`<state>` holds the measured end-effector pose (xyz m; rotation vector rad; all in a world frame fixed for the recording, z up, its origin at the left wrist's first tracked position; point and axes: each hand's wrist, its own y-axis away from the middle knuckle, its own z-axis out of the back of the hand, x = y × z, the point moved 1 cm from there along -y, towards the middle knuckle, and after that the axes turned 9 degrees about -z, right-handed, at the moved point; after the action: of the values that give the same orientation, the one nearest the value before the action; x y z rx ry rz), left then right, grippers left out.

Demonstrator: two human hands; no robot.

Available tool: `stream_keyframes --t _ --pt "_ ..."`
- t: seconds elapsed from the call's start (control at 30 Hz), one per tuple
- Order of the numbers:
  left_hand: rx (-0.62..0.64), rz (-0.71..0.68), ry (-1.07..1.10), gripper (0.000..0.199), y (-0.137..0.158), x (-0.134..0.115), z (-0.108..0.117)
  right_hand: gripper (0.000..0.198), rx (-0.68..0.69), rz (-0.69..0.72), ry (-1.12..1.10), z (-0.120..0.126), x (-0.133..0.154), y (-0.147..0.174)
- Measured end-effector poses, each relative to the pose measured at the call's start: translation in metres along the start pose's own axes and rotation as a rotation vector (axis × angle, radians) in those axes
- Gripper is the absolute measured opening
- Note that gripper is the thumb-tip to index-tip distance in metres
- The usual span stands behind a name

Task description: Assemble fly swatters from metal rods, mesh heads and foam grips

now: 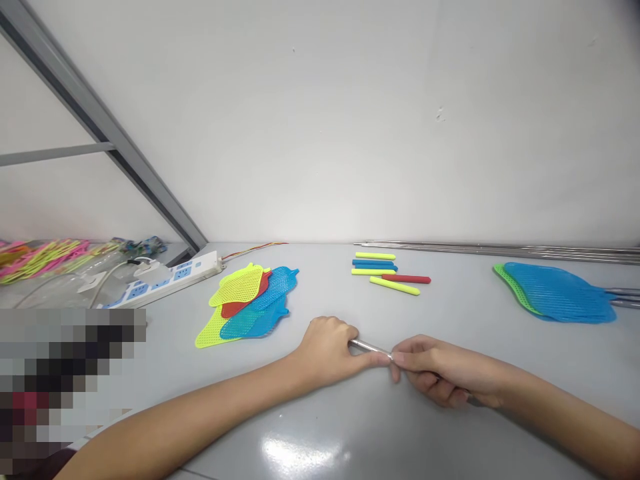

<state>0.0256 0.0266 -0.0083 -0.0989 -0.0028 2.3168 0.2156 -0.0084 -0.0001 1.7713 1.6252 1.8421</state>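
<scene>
My left hand (330,343) rests low over the table, its fingers closed round a thin silver metal rod (369,346). The thumb lies along the rod's near side. At the rod's right end my right hand (435,370) pinches it between thumb and fingertips, the other fingers curled. Whether more of the rod runs inside the right palm is hidden. Beyond my left hand lies a fanned pile of fly swatter heads, with a yellow head (237,287) and a blue head (257,320) among them. Several coloured handle sleeves, one of them red (407,279), lie beyond both hands.
At right, blue fly swatters (555,293) lie stacked over a green one. Long thin metal rods (500,249) run along the wall. A white power strip (170,277) sits at left, near bagged pink and yellow pieces (55,257). The near left area is blurred out.
</scene>
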Motion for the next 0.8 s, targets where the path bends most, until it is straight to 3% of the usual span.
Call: stream_keyframes --t 0.8 --pt "0.01 -0.058 -0.013 0.054 0.0033 -0.0057 -0.0004 0.025 0.012 -0.009 0.019 0.0019 -0.0011 -0.0002"
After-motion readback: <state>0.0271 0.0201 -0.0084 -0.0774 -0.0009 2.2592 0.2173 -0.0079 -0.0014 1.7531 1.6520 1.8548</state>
